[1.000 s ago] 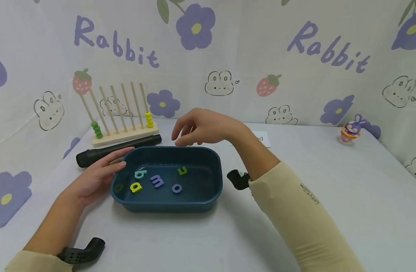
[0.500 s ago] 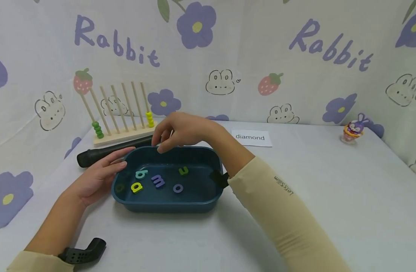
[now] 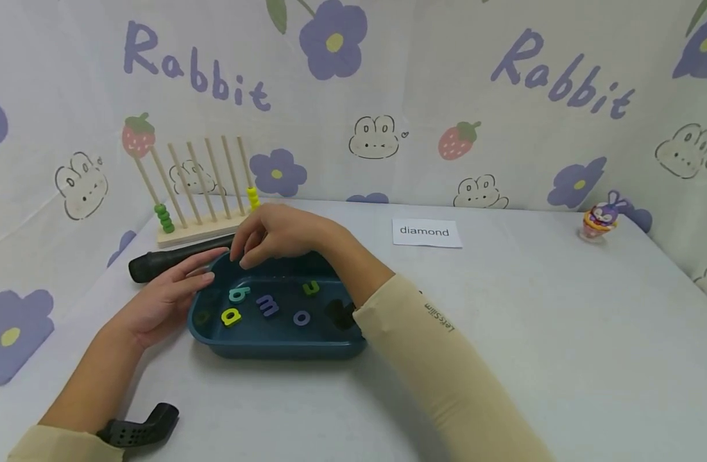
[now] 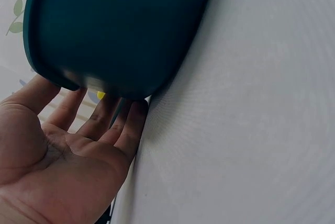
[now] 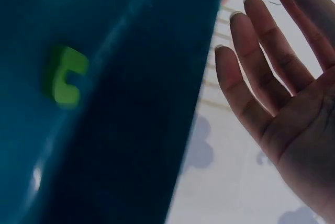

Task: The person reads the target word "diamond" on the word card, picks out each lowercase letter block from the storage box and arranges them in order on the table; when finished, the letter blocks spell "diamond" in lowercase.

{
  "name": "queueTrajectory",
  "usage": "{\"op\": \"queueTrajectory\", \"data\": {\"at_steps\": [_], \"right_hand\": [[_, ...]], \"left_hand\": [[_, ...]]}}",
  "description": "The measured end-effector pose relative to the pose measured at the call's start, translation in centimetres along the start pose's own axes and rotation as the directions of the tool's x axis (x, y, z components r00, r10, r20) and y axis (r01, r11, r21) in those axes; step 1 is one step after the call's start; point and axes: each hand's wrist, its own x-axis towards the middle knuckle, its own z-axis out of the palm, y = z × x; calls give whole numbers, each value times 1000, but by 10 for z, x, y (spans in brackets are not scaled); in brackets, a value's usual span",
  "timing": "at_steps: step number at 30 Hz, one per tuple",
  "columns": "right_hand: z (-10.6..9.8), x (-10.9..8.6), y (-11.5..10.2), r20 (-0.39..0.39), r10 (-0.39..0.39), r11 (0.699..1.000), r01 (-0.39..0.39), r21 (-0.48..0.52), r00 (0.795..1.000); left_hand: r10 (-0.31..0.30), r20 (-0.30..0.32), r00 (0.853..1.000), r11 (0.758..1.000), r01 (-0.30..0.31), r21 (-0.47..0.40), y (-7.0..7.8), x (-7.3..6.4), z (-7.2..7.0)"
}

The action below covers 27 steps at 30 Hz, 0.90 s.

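Observation:
A dark teal plastic basin [image 3: 284, 350] holds several letter pieces: a yellow "a" [image 3: 231, 317], a purple "m" [image 3: 267, 305], a bluish "o" [image 3: 301, 318], a green "u"- or "n"-shaped piece [image 3: 310, 288] and a turquoise piece [image 3: 238, 295]. My left hand [image 3: 165, 301] rests against the basin's left end, thumb at the rim and fingers extended along the outer wall in the left wrist view. Over the basin's far left rim hovers my right hand [image 3: 278, 234]. Its loosely bent fingers [image 5: 264, 72] hold nothing in the right wrist view.
Behind the basin lies a black microphone [image 3: 163, 262], in front of a wooden bead counting rack [image 3: 203, 230]. A white card reading "diamond" [image 3: 426, 232] lies at the back, and a purple rabbit figurine [image 3: 599, 218] stands far right on the white table [image 3: 561, 321].
My right hand has moved left along the basin's far rim and come lower, uncovering the card. My left hand, the basin and the letters have stayed put.

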Motion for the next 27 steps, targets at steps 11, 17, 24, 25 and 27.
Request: {"op": "queueTrajectory", "data": {"at_steps": [11, 17, 24, 25, 27], "right_hand": [[15, 17, 5, 66, 37, 995, -30, -94, 997], [23, 21, 10, 108, 56, 991, -42, -126, 993], [33, 26, 10, 204, 99, 986, -67, -155, 974], [35, 27, 10, 218, 102, 984, -67, -163, 971], [39, 29, 9, 238, 117, 980, -73, -186, 964]], "left_hand": [[1, -14, 1000, 1000, -1, 23, 1, -2, -3], [12, -8, 1000, 999, -12, 34, 0, -2, -3], [35, 8, 999, 999, -35, 10, 1, 0, -2], [37, 13, 999, 999, -37, 2, 1, 0, -2], [38, 19, 999, 999, -38, -9, 0, 0, -2]]}}
